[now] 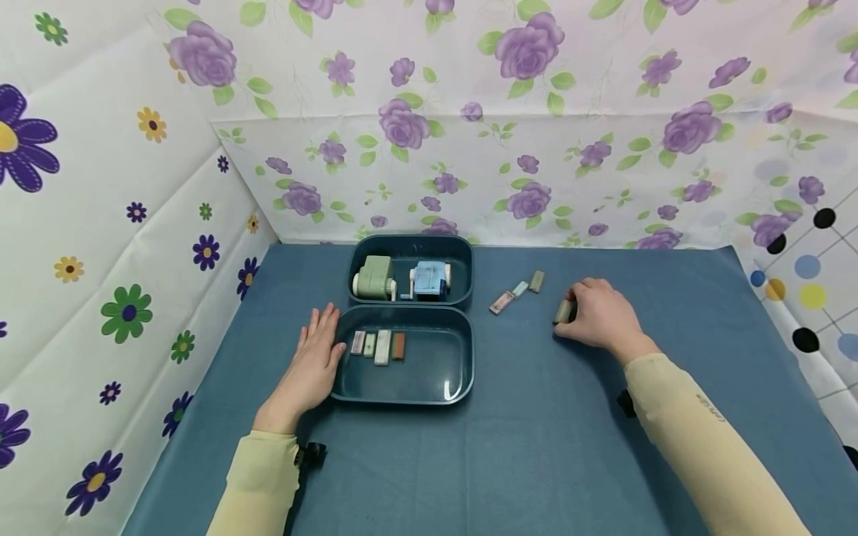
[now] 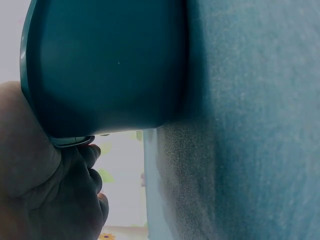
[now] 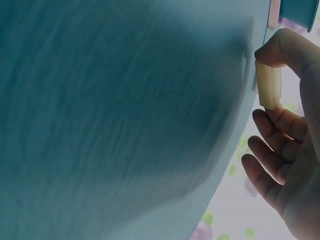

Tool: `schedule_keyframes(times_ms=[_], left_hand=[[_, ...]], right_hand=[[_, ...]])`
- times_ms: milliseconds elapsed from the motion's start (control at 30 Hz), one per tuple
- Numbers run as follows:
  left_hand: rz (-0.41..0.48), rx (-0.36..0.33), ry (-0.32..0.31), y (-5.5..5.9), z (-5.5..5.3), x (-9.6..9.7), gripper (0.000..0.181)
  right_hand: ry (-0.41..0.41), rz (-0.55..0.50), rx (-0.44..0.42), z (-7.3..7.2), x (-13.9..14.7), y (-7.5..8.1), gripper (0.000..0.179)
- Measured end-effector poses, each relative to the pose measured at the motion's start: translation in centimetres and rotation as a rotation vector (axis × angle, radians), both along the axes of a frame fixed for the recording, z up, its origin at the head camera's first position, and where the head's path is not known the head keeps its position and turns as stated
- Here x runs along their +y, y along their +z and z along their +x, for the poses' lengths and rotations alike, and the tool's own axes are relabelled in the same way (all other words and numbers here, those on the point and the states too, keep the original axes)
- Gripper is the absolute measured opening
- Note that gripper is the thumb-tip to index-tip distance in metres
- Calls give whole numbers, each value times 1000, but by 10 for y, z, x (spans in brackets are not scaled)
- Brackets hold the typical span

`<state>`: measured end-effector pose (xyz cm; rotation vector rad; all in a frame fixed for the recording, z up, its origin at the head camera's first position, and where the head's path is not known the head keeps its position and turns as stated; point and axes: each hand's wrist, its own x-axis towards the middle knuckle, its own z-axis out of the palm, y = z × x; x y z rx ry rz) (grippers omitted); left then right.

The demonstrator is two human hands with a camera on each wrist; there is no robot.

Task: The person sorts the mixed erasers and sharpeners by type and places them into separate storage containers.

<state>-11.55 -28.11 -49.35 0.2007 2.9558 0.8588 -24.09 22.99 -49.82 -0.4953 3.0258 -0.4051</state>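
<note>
At the right, my right hand (image 1: 603, 313) pinches a beige eraser (image 3: 270, 87) end to end between thumb and forefinger, low over the cloth. The other fingers are loosely bent in the right wrist view. My left hand (image 1: 313, 361) lies along the left side of the front blue tray (image 1: 415, 394), fingers straight, thumb over the rim. Inside this tray, toward its left, several small erasers stand in a row, among them a white one (image 1: 383, 348) and a brown one (image 1: 398, 346). Between tray and right hand lie a pink eraser (image 1: 501, 302), a light blue one (image 1: 520, 289) and a grey-green one (image 1: 536, 281).
Behind the front tray, a second blue tray (image 1: 462, 249) holds a green hand-crank pencil sharpener (image 1: 375, 277) and a blue one (image 1: 429, 279). A blue cloth (image 1: 523, 447) covers the table. Flowered sheets (image 1: 469, 171) hang behind and at the left.
</note>
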Motion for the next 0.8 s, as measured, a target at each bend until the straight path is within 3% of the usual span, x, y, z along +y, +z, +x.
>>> schedule_keyframes(times_ms=[800], left_hand=[[-23,0,-10,0,0,-1,64]], right_hand=[[51,-110,63,17,-36,7,52]])
